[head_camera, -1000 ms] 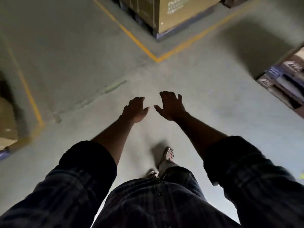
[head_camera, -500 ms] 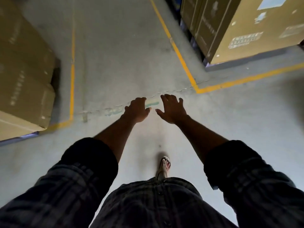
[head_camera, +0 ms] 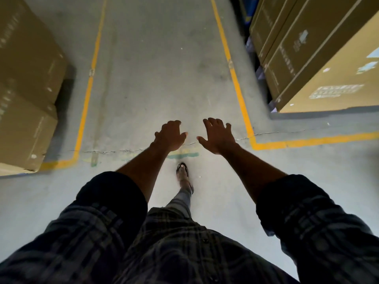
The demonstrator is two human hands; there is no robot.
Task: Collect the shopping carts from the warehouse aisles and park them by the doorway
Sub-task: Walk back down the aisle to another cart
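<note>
The gray concrete floor [head_camera: 164, 58] of a warehouse aisle has yellow lines [head_camera: 235, 78] down both sides. Big cardboard boxes [head_camera: 320, 58] stand outside the lines. The left hand [head_camera: 169, 136] is in the air, its fingers loosely bent, and holds nothing. The right hand [head_camera: 218, 136] is spread wide and also holds nothing. A sandal [head_camera: 183, 173] steps below them. Where the shopping cart is, I cannot tell.

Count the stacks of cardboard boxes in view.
2: left stack at the left edge, right stack at upper right. More may lie outside the frame.
</note>
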